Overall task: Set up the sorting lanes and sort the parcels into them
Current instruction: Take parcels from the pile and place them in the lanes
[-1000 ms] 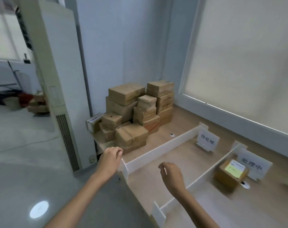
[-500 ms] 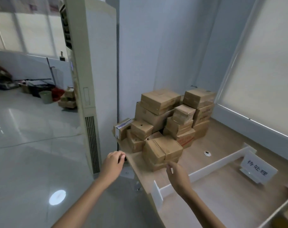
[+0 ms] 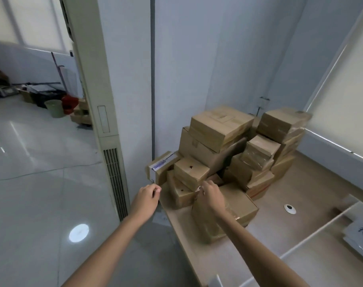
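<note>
Cardboard parcels stacked at frame centre, left hand loosely curled, empty, lower centre, right hand above front parcel, grip indiscernible

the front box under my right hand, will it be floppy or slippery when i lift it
Likely stiff: the front box is squared cardboard with crisp edges. Possibly slick where glossy tape wraps its near side, so a grip on bare cardboard seems safer. Nothing rests on it, so lifting probably won't topple the stack.
</note>
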`<state>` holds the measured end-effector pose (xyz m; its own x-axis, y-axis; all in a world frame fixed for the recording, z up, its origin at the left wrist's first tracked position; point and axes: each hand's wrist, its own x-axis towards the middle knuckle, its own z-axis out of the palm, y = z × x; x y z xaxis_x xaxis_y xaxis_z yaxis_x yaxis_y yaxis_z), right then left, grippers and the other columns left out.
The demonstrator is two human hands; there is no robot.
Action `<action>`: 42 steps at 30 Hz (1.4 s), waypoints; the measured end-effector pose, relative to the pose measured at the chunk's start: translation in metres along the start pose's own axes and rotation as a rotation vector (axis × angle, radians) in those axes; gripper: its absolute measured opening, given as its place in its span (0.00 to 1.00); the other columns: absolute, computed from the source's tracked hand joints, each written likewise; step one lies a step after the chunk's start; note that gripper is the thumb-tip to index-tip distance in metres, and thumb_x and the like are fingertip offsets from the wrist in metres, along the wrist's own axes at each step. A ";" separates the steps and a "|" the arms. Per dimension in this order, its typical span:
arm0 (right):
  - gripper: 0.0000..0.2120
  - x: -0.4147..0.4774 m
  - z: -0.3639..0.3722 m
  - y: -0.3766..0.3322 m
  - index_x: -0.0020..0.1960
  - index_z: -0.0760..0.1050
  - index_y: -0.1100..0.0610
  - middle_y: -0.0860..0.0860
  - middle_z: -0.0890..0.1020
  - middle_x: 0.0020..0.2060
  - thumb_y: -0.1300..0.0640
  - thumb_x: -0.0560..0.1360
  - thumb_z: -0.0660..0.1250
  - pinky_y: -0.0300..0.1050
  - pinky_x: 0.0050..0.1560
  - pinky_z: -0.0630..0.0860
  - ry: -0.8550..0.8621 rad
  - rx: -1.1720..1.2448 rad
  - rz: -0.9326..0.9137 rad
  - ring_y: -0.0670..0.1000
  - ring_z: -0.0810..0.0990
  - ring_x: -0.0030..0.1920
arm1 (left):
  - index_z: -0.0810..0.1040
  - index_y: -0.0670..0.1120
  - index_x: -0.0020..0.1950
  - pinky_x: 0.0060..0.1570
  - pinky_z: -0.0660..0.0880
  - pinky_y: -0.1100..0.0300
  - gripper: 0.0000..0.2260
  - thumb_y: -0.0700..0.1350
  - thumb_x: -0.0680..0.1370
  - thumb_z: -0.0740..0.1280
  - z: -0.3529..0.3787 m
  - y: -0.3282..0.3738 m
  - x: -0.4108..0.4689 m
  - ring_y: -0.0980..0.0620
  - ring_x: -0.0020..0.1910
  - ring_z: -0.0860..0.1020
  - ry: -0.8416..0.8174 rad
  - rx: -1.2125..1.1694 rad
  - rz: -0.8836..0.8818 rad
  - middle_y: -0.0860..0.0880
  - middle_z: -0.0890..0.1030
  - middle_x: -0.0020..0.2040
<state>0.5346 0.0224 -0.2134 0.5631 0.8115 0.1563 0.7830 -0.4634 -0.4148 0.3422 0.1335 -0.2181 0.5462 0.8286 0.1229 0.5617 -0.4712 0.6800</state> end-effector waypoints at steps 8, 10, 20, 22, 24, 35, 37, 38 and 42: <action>0.22 0.095 0.064 -0.014 0.71 0.61 0.52 0.55 0.58 0.74 0.59 0.78 0.60 0.47 0.48 0.76 -0.108 -0.152 0.211 0.57 0.75 0.59 | 0.78 0.49 0.55 0.52 0.74 0.59 0.11 0.49 0.81 0.58 0.019 -0.046 0.101 0.54 0.51 0.76 -0.126 -0.044 0.000 0.51 0.79 0.53; 0.28 0.115 0.082 -0.013 0.74 0.54 0.50 0.56 0.48 0.76 0.59 0.78 0.61 0.44 0.39 0.75 -0.134 -0.156 0.285 0.57 0.79 0.53 | 0.78 0.50 0.55 0.51 0.75 0.58 0.11 0.49 0.81 0.57 0.025 -0.058 0.126 0.54 0.49 0.77 -0.192 -0.035 0.012 0.51 0.79 0.52; 0.32 0.144 0.124 0.005 0.77 0.53 0.50 0.52 0.54 0.77 0.67 0.78 0.60 0.51 0.69 0.67 -0.037 0.048 0.463 0.57 0.65 0.72 | 0.78 0.48 0.56 0.52 0.72 0.64 0.10 0.46 0.81 0.59 0.034 -0.089 0.205 0.57 0.51 0.76 -0.389 -0.124 0.100 0.52 0.79 0.53; 0.26 0.139 0.117 -0.003 0.74 0.64 0.55 0.53 0.65 0.72 0.69 0.78 0.58 0.49 0.69 0.68 0.130 0.254 0.513 0.55 0.67 0.70 | 0.77 0.48 0.56 0.52 0.73 0.63 0.10 0.46 0.81 0.58 0.033 -0.092 0.208 0.57 0.51 0.76 -0.429 -0.131 0.105 0.53 0.78 0.53; 0.22 0.128 0.105 -0.015 0.68 0.72 0.56 0.51 0.77 0.61 0.71 0.76 0.59 0.41 0.61 0.72 0.307 0.428 0.569 0.50 0.74 0.62 | 0.77 0.48 0.57 0.52 0.73 0.63 0.10 0.45 0.81 0.58 0.029 -0.094 0.209 0.56 0.51 0.75 -0.464 -0.140 0.108 0.52 0.78 0.54; 0.11 -0.012 0.025 -0.089 0.60 0.72 0.61 0.54 0.84 0.40 0.63 0.81 0.55 0.40 0.34 0.81 0.420 1.711 0.755 0.51 0.84 0.36 | 0.70 0.47 0.67 0.55 0.68 0.60 0.19 0.50 0.77 0.66 -0.023 -0.042 0.147 0.53 0.57 0.72 -0.593 -0.431 0.126 0.50 0.75 0.59; 0.11 -0.040 0.018 -0.100 0.58 0.72 0.62 0.54 0.84 0.35 0.62 0.82 0.53 0.39 0.32 0.79 0.407 1.779 0.745 0.49 0.82 0.30 | 0.69 0.47 0.67 0.56 0.67 0.60 0.20 0.51 0.77 0.65 -0.038 -0.030 0.124 0.54 0.57 0.71 -0.653 -0.516 0.142 0.51 0.74 0.58; 0.12 -0.051 0.016 -0.105 0.57 0.73 0.62 0.55 0.83 0.36 0.62 0.82 0.53 0.38 0.32 0.79 0.401 1.805 0.725 0.50 0.81 0.30 | 0.69 0.48 0.67 0.57 0.68 0.59 0.20 0.52 0.77 0.65 -0.044 -0.025 0.114 0.54 0.58 0.71 -0.688 -0.554 0.148 0.51 0.74 0.59; 0.13 -0.095 0.005 -0.126 0.60 0.74 0.62 0.57 0.83 0.44 0.65 0.79 0.56 0.37 0.35 0.79 0.416 1.851 0.675 0.51 0.80 0.34 | 0.66 0.51 0.67 0.59 0.74 0.53 0.21 0.51 0.77 0.66 -0.063 -0.008 0.074 0.51 0.58 0.76 -0.916 -0.767 0.083 0.55 0.76 0.56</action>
<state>0.3811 0.0055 -0.1799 0.8208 0.4563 -0.3436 -0.5512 0.4753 -0.6857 0.3393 0.2177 -0.1684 0.9776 0.1343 -0.1621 0.1570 0.0478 0.9864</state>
